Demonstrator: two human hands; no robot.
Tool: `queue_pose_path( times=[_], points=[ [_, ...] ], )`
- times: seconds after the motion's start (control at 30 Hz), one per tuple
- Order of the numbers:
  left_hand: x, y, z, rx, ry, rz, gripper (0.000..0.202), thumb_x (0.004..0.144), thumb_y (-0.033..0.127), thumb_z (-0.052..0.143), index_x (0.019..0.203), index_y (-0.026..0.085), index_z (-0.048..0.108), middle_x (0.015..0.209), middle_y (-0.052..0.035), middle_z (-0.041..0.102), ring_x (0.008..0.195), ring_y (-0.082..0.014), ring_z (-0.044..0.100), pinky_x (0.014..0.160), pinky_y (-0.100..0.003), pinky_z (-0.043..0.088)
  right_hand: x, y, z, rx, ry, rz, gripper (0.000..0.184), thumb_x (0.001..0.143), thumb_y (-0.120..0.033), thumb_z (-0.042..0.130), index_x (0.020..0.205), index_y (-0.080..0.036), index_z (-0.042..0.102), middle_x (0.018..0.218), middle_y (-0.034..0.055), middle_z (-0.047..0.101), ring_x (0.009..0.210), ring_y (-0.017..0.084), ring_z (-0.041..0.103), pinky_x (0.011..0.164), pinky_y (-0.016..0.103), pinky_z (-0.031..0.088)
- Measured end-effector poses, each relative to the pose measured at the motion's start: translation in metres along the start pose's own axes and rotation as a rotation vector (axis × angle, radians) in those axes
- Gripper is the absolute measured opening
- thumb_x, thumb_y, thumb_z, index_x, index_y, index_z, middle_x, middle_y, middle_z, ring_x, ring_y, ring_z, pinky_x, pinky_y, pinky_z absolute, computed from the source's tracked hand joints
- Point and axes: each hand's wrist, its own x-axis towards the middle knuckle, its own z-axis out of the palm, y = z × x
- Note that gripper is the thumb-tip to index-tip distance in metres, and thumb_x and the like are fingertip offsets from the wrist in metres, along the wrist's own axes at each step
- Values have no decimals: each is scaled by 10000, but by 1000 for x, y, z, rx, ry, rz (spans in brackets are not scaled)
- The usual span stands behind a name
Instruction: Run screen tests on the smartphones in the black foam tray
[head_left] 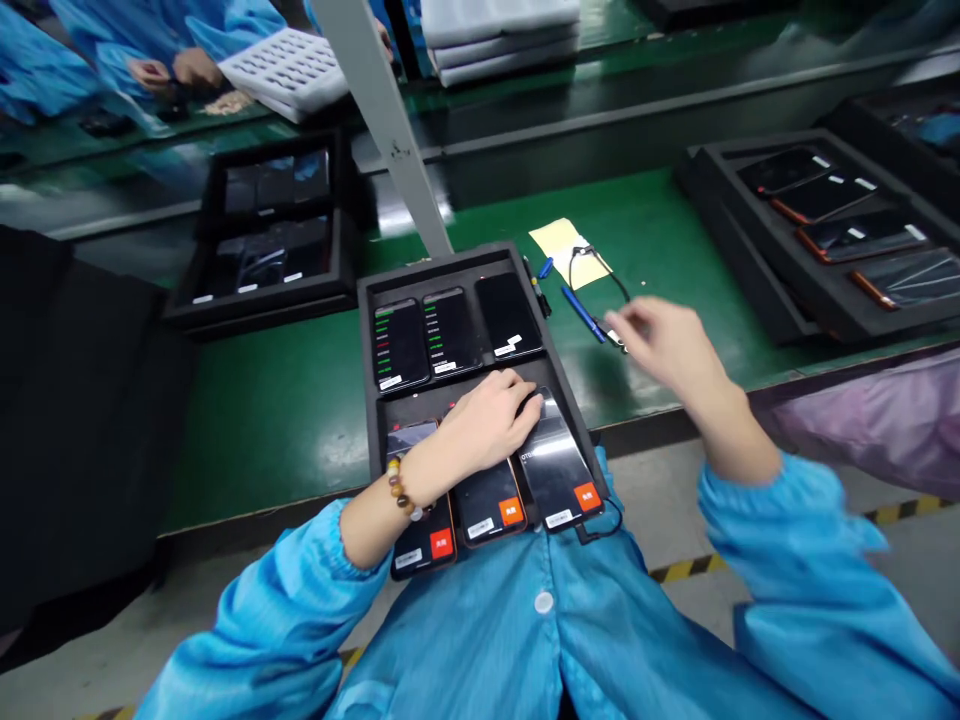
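Resting slack on phone [559, 462]: left hand [489, 418] | right hand [664, 345]: grip unclear | green bench [277, 420] | striped floor [686, 568]

The left hand [491, 415] lies over the near phones [555, 465] in a black tray [442, 268]. The right hand [667, 345] is beside a cable [582, 250] and blue pen [582, 313], near yellow paper [553, 238] on the green bench [270, 400].

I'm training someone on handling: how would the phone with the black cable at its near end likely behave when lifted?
The phone is probably stiff, being a flat slab. Its glossy, reflective front may be slippery and perhaps fragile. The black cable at its near end could tug or drag.
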Motion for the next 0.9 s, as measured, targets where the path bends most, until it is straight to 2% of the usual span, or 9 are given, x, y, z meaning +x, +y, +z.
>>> queue_pose_path(
  times=[0.07,0.13,0.23,0.33,0.47,0.63,0.73,0.83,0.9],
  points=[
    [-4,1,-4,35,-7,20,437,1154,395,369,1253,161,725,1215,-125,718,1207,-261,675,1121,-445,539,73,20,20,-28,82,55,527,1112,-539,353,1129,-191,748,1003,172,720,966,338,687,880,509,559],
    [-9,2,-10,53,-17,22,443,1155,407,375,1286,156,716,1228,-127,731,1204,-264,678,1117,-445,536,128,35,43,-53,106,129,490,1088,-475,439,1254,-106,716,1180,238,689,1120,364,646,992,525,525],
    [-20,-3,-22,48,-2,-8,463,1157,434,382,1338,149,699,1292,-129,734,1218,-274,675,1115,-464,529,163,53,67,-100,81,199,440,1054,-429,519,1181,-72,742,1270,288,646,1246,426,553,1055,583,455],
    [-33,-17,-32,27,46,-41,450,1158,433,392,1345,168,704,1338,-126,729,1264,-278,665,1126,-486,511,157,71,71,-146,105,209,372,1064,-381,516,1127,-103,755,1284,286,640,1238,426,518,1039,599,396],
    [-47,-36,-35,8,40,-29,437,1158,439,401,1342,206,722,1315,-112,740,1270,-270,663,1112,-490,500,138,86,66,-146,109,143,380,1083,-411,559,1209,-98,735,1332,303,614,1242,382,478,998,543,341],
    [-51,-46,-28,11,46,-20,429,1157,447,410,1339,216,722,1307,-103,742,1263,-267,653,1106,-488,485,142,75,77,-122,81,124,340,1089,-329,553,1150,-56,745,1276,290,651,1238,324,457,952,487,300],
    [-51,-46,-24,12,46,-15,427,1157,456,416,1335,211,717,1304,-97,743,1258,-263,651,1127,-489,464,149,65,80,-129,112,157,324,1086,-282,549,1120,-8,717,1310,336,636,1269,328,470,983,509,304],
    [-52,-47,-22,1,47,-15,425,1157,457,421,1337,200,707,1312,-92,741,1266,-258,643,1145,-481,446,144,64,65,-106,152,191,286,1097,-211,505,1231,0,644,1282,339,665,1186,285,588,965,477,391],
    [-53,-48,-23,-6,46,-22,417,1156,454,427,1337,200,704,1317,-93,739,1271,-260,641,1138,-475,446,130,71,43,-6,192,222,314,1102,-150,449,1379,-35,544,1149,258,733,952,206,670,852,397,476]
  ],
)
